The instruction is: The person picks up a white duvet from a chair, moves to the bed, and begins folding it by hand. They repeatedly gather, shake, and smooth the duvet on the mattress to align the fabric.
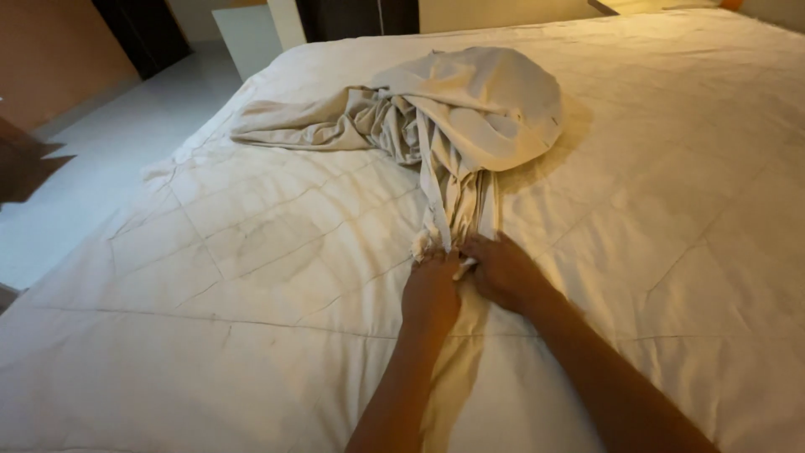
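On white bed (210, 252), left hand (429, 294), right hand (503, 270) gripping bunched cream sheet (453, 126)

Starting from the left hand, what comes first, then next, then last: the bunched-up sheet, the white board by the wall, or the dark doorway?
From the left hand:
1. The bunched-up sheet: its twisted end is right at the fingers, in the middle of the bed.
2. The white board: past the bed's far left corner, standing on the floor.
3. The dark doorway: farthest, top left, behind the board.
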